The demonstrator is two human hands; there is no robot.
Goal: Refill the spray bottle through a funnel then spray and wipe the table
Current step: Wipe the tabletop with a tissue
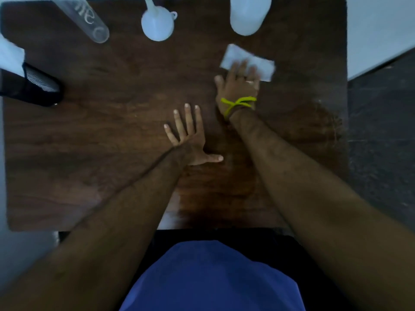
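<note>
A dark wooden table [112, 135] fills the view. My right hand [238, 86], with a yellow band at the wrist, presses flat on a white folded cloth [265, 65] at the table's right back part; the cloth is blurred. My left hand [190, 138] lies flat on the table's middle, fingers spread, holding nothing. At the back edge a white funnel [157, 23] stands wide end down. A white opaque bottle [248, 16] stands at the back right and a clear bottle [85, 19] with lettering at the back left. A wet dark patch shows on the table's right side.
A black object with a mesh panel [38, 84] lies at the table's left edge, with something white [10, 57] behind it. Dark floor [381, 131] lies to the right of the table. My blue clothing [213, 277] is at the near edge.
</note>
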